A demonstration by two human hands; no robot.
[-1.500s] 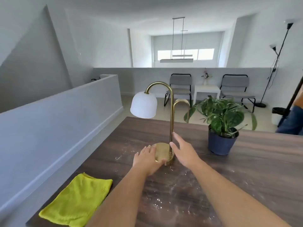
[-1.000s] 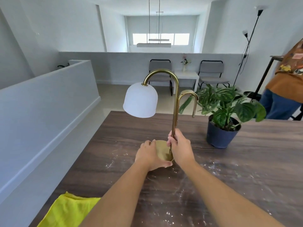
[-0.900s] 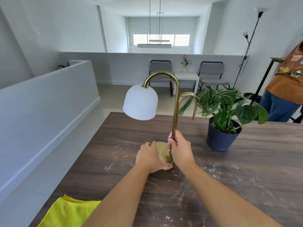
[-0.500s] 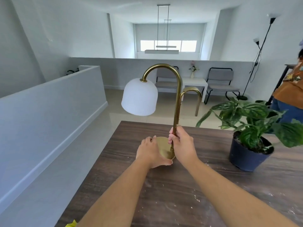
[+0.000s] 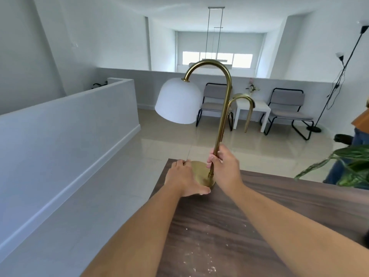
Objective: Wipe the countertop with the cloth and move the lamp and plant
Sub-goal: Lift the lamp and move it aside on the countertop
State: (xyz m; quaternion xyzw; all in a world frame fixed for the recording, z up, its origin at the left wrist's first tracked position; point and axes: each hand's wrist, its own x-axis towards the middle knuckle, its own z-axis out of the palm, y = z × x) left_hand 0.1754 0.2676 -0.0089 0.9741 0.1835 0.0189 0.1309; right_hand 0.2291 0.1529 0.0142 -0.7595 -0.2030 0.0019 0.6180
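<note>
Standing at counter's far left corner: one brass table lamp [image 5: 223, 108], its round base near the edge
Half wall [image 5: 65, 124]: smooth pale grey, running along the left
Left hand [image 5: 184, 179]: lies flat and spread, palm curved over the left rim of the round brass base
Lamp shade [image 5: 178, 100]: one, white, smooth, bell-shaped, hanging left from the taller hooked tube
Lamp tubes: two, polished brass, both bent into hooks, one tall, one short
Right hand [image 5: 224, 166]: wrapped in a fist round the tall stem low down, just above the base
Countertop [image 5: 269, 206]: dark wood grain, pale crumbs or dust scattered near the bottom
Chairs [image 5: 289, 108]: two, grey seats on black frames, one white side table between them
Potted plant [image 5: 351, 168]: only glossy green leaves show at the right edge; pot out of view
</note>
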